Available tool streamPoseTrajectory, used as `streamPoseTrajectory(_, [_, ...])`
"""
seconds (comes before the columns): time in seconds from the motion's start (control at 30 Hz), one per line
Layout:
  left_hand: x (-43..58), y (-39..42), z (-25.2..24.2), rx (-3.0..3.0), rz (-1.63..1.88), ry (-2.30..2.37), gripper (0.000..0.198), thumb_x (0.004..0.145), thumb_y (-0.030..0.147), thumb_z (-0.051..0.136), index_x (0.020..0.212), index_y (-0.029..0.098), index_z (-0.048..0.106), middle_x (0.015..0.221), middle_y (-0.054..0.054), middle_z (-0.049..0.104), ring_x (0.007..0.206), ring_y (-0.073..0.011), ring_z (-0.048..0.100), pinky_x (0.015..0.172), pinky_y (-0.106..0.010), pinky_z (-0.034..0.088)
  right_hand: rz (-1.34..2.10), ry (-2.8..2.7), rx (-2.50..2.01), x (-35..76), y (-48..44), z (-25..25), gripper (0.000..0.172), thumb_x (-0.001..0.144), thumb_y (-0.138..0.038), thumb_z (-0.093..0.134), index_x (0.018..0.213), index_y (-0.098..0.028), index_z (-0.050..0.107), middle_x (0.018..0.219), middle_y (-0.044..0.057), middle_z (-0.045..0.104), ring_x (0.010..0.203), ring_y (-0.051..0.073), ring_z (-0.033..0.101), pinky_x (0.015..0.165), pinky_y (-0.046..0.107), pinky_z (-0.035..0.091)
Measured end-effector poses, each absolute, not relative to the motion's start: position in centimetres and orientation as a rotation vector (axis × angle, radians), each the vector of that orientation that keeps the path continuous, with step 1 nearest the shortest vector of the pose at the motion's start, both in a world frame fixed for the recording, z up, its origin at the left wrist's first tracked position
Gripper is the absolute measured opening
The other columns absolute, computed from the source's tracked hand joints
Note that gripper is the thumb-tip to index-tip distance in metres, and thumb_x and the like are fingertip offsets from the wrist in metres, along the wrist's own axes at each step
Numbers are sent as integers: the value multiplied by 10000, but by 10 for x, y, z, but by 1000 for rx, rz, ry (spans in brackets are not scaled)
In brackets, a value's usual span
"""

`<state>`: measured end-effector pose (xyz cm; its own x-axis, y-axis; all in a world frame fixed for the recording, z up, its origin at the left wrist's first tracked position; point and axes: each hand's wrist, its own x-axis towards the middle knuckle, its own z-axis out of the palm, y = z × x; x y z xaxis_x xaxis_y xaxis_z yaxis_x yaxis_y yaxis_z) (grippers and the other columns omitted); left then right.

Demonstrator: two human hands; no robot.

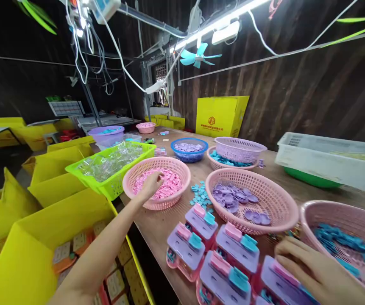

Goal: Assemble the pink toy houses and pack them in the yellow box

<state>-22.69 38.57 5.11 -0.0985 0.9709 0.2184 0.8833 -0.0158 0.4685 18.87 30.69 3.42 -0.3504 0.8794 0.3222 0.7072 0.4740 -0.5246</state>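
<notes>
In the pink basket (157, 206) left hand (152, 184) fingers curl, grip unclear; right hand (312, 271) lies open on purple toys (269, 279).

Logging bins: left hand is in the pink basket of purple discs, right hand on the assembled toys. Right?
No. The head view shows the left hand in the pink basket of pink pieces; the right hand is on the assembled toys.
</notes>
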Motion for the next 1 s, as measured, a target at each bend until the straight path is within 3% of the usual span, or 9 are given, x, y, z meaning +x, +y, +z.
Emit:
streamPoseTrajectory(0.13, [-293, 401, 36, 1963, 453, 2136, 198, 697, 147, 582, 883, 177, 639, 888, -73, 626, 924, -237, 554, 804, -292, 387, 464, -2413, -1071, 75, 369, 53, 258, 861, -328, 400, 677, -231, 553, 766, 46, 584, 698, 179, 555, 643, 304, 453])
streamPoseTrajectory(0.23, [-299, 413, 16, 1984, 159, 1965, 256, 502, 148, 734, 741, 207, 666, 787, -21, 635, 802, -208, 574, 712, -252, 401, 287, -2518, -1010, -4, 408, 50, 189, 853, -173, 408, 759, -190, 570, 878, 68, 584, 831, 184, 550, 744, 310, 429])
streamPoseTrajectory(0.37, [-294, 432, -3, 1983, -77, 1820, 347, 335, 72, 760, 639, 211, 668, 701, -4, 628, 705, -189, 558, 664, -248, 402, 133, -2855, -1076, -80, 443, 38, 228, 864, -132, 414, 966, -160, 616, 1063, 107, 586, 1015, 216, 535, 842, 323, 393])
streamPoseTrajectory(0.5, [-299, 443, -8, 1956, -113, 1786, 236, 415, 49, 702, 599, 191, 661, 570, 27, 581, 627, -152, 534, 619, -226, 392, 251, -3075, -1174, -123, 463, 24, 270, 805, -163, 534, 1059, -162, 629, 1105, 129, 611, 1006, 243, 579, 793, 310, 430])
streamPoseTrajectory(0.6, [-306, 445, -8, 1903, -25, 1821, 139, 529, 28, 603, 571, 151, 651, 506, 33, 536, 545, -117, 501, 554, -206, 369, 407, -3262, -1215, -143, 475, 12, 306, 682, -166, 663, 987, -166, 675, 997, 109, 671, 924, 253, 623, 714, 290, 463])
streamPoseTrajectory(0.7, [-310, 447, -9, 1837, 137, 1906, 162, 573, 3, 524, 541, 121, 631, 461, 33, 486, 513, -106, 478, 534, -204, 359, 521, -3397, -1273, -157, 486, 0, 323, 573, -107, 709, 892, -158, 706, 882, 87, 701, 838, 262, 648, 674, 303, 482])
streamPoseTrajectory(0.77, [-311, 449, -10, 1781, 275, 1955, 178, 593, -2, 500, 557, 116, 628, 472, 33, 487, 524, -102, 482, 539, -199, 365, 556, -3420, -1297, -162, 491, -7, 432, 521, -97, 730, 946, -168, 695, 915, 82, 700, 846, 267, 647, 672, 310, 489])
streamPoseTrajectory(0.9, [-312, 452, -8, 1651, 573, 1986, 209, 597, -13, 504, 689, 118, 637, 569, 33, 526, 569, -91, 488, 524, -176, 362, 539, -3363, -1299, -166, 494, -19, 668, 457, -106, 767, 1109, -149, 624, 986, 120, 682, 874, 275, 638, 693, 319, 489])
streamPoseTrajectory(1.0, [-312, 450, -5, 1535, 774, 1967, 356, 595, -28, 488, 888, 121, 625, 588, 50, 491, 525, -73, 442, 471, -163, 325, 494, -3325, -1274, -169, 493, -25, 506, 463, -87, 755, 963, -108, 683, 932, 145, 687, 891, 293, 629, 755, 338, 468])
